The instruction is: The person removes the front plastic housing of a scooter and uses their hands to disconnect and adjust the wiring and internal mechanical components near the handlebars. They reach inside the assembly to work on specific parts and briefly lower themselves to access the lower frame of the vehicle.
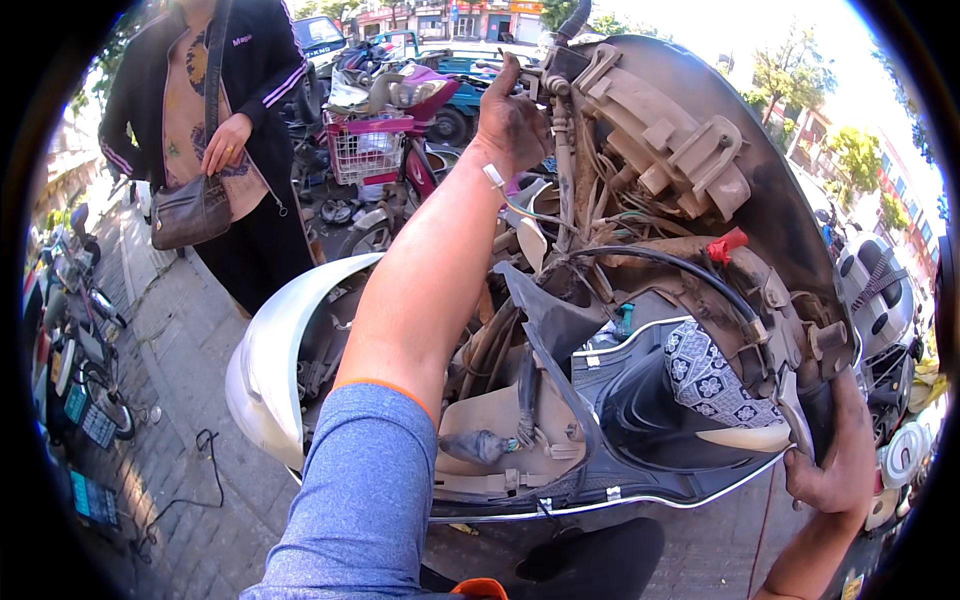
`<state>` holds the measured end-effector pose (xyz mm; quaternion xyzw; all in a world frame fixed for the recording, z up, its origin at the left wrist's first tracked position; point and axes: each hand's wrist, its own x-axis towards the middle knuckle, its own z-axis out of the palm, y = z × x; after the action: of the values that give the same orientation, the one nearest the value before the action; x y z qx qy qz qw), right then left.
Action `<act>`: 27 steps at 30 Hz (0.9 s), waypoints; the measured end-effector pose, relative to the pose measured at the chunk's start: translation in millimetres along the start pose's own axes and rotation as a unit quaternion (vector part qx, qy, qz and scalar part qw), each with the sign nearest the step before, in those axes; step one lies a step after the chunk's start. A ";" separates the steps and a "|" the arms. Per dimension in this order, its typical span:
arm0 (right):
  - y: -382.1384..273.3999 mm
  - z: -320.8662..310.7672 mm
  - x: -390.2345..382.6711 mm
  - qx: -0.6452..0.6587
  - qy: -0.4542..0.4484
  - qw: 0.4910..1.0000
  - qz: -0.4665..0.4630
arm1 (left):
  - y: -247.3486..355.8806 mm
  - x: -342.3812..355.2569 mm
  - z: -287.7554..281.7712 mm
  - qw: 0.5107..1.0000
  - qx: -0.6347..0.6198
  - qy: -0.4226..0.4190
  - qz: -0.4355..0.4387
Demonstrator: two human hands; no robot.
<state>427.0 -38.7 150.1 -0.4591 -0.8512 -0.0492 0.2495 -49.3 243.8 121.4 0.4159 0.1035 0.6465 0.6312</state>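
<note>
A scooter with its inner parts laid bare stands before me, a tangle of wires [590, 225] showing in its middle. My left hand [513, 125] is closed at the far end of the handlebar, thumb up, its fingers partly hidden. A loose white connector [493, 176] on thin wires lies by that wrist. At the near right, my right hand [835, 455] is wrapped round the handlebar's other end, beside a metal brake lever [793, 408]. Between the hands rise a dusty brown plastic housing [660, 140] and a red cap [727, 244]. Below them sits a dark inner panel [640, 430].
A white curved front cover [262, 375] juts out to the left. Past it stands a person with a brown shoulder bag [190, 212]. Behind are a pink scooter with a basket [368, 150] and parked vehicles. A black cable [180, 500] lies on the paving.
</note>
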 end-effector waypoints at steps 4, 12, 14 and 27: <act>3.6 4.0 -2.9 0.061 0.008 0.998 0.001 | -8.8 -2.8 15.9 1.000 -0.022 -0.014 -0.003; 16.1 -5.6 -14.0 -0.054 -0.006 0.998 -0.029 | -15.3 4.4 6.5 1.000 -0.021 -0.018 0.004; 10.8 -1.2 -6.1 -0.010 -0.003 1.000 -0.029 | -12.3 0.6 7.2 0.999 -0.024 -0.025 -0.003; -18.3 -8.4 11.9 0.065 -0.022 0.997 0.033 | 9.4 -105.3 22.5 0.967 0.188 0.173 0.017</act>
<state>410.0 -42.8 165.7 -0.4711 -0.8421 0.0244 0.2615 -56.2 138.3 99.0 0.4109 0.3236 0.6877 0.5035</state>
